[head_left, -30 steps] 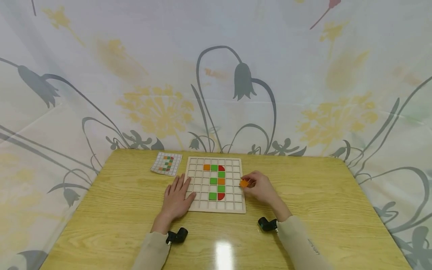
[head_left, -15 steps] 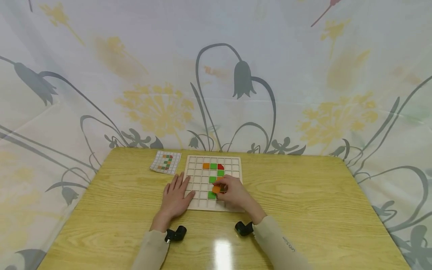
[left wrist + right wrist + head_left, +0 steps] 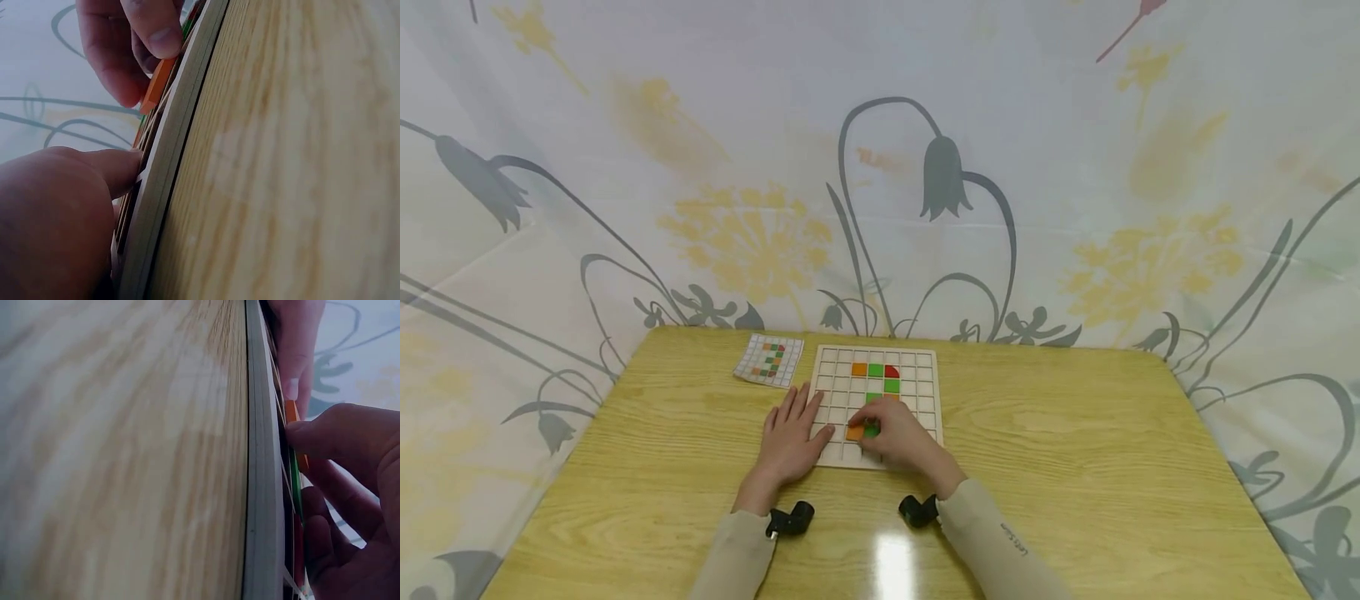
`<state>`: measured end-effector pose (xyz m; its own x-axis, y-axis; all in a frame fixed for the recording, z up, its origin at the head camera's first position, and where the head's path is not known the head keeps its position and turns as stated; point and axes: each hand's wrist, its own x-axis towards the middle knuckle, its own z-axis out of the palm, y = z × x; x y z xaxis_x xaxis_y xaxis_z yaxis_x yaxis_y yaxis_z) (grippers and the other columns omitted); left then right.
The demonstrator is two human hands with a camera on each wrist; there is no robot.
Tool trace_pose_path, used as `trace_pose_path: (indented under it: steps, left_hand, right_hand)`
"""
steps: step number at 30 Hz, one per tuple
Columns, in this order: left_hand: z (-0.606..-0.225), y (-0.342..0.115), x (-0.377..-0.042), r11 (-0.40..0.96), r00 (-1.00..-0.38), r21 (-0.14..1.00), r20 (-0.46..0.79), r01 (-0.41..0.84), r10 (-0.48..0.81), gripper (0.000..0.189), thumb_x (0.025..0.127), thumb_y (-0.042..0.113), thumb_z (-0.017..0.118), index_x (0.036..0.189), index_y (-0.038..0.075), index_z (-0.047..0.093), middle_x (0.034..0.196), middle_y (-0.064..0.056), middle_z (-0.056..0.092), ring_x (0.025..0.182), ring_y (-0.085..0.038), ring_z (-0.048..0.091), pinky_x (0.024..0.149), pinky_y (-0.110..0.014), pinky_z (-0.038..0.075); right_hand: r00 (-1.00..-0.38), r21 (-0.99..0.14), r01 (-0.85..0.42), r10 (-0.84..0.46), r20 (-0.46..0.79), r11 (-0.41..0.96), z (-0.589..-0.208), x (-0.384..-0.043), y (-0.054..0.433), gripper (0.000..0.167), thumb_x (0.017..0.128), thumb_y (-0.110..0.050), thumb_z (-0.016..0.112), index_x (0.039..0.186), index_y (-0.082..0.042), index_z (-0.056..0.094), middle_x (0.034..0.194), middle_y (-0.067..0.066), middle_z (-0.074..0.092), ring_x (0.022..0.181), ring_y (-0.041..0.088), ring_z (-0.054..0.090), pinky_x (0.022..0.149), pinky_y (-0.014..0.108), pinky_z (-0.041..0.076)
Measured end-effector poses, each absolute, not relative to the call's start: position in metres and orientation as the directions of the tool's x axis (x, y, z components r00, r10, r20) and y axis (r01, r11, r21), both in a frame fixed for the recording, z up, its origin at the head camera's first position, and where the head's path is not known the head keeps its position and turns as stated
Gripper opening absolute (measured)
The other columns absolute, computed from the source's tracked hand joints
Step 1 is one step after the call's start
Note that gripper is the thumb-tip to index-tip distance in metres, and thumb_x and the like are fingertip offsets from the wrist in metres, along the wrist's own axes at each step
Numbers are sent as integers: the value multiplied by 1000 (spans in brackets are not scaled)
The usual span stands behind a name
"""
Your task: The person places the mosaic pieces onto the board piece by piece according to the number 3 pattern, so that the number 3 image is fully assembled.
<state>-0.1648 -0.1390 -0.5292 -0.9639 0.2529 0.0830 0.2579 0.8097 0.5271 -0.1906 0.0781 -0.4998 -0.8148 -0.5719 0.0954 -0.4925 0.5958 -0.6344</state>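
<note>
An orange square tile (image 3: pixel 854 433) is pinched between the thumb and fingers of my right hand (image 3: pixel 895 433), low over the gridded wooden board (image 3: pixel 917 425). In the left wrist view the orange tile (image 3: pixel 157 86) sits slightly tilted at the grid's surface. Just right of it lies a green tile (image 3: pixel 871 430), partly covered by the fingers. My left hand (image 3: pixel 790 442) rests flat with spread fingers on the board's left edge. Further up the board are an orange tile (image 3: pixel 859 369), a green tile (image 3: pixel 876 370) and a red rounded tile (image 3: pixel 891 372). My right hand hides some lower tiles.
A paper card (image 3: pixel 769 360) printed with a coloured grid pattern lies left of the board. The wooden table (image 3: pixel 1075 442) reaches a patterned cloth backdrop (image 3: pixel 1037 167). Dark wrist cameras, one by each sleeve, hang close above the table.
My right hand has carried the orange tile leftward from beyond the board's right edge to beside the lower green tile. My left hand has stayed in place.
</note>
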Motion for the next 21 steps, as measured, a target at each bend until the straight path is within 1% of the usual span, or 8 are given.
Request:
trace_pose_path:
  steps: [4, 7, 13, 21]
  left_hand:
    - [-530, -139, -165, 809, -965, 531, 79, 252, 249, 63, 104, 37, 50, 156, 6, 33, 164, -18, 16, 150, -39, 8, 113, -64, 9]
    - [-529, -139, -164, 812, -966, 528, 73, 250, 250, 63, 105, 39, 49, 156, 6, 33, 164, -18, 16, 150, -38, 8, 113, -64, 9]
    - [-522, -138, -161, 818, -968, 526, 46, 234, 247, 63, 105, 36, 50, 156, 4, 32, 164, -19, 16, 150, -39, 8, 114, -64, 8]
    - [-522, -138, -161, 804, -964, 536, 79, 256, 254, 63, 105, 38, 48, 156, 4, 33, 163, -20, 17, 150, -40, 8, 113, -64, 8]
  right_hand:
    - [-800, -639, -507, -592, 98, 579, -501, -191, 79, 20, 84, -6, 75, 102, -13, 79, 102, -5, 70, 98, 16, 60, 92, 36, 47]
    - [-798, -660, -493, -597, 84, 567, -500, -190, 80, 18, 86, -5, 74, 103, -11, 79, 106, -3, 70, 104, 19, 59, 95, 39, 46]
    - [-802, -683, -465, -595, 56, 563, -497, -188, 80, 20, 88, -4, 72, 106, -7, 79, 111, 0, 67, 105, 21, 57, 94, 39, 46]
    - [-805, -682, -457, -592, 44, 571, -497, -188, 78, 19, 89, -4, 72, 107, -8, 79, 111, 0, 66, 106, 22, 57, 95, 40, 45]
